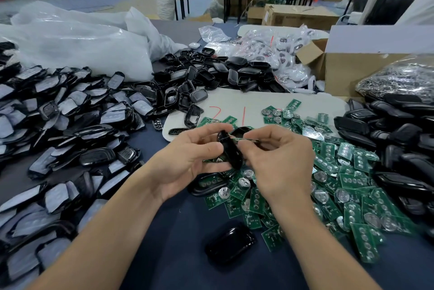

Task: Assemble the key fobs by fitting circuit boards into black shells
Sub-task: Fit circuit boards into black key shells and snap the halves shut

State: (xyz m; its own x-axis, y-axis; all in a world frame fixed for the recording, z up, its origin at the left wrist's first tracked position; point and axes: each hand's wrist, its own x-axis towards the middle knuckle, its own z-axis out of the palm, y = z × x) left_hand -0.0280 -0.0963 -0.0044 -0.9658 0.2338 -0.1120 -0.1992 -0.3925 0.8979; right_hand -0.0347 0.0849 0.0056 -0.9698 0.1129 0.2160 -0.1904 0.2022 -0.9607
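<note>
A loose black shell lies on the counter. Above it, the left hand fingers grip a second shell; the right hand fingers pinch a board.

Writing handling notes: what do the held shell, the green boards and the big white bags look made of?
Black shell: glossy moulded plastic, by its sharp highlights. Circuit boards: green-coated rigid laminate with round silvery metal discs, probably battery clips or cells. White bags: thin translucent plastic film, crinkled and shiny.
</note>
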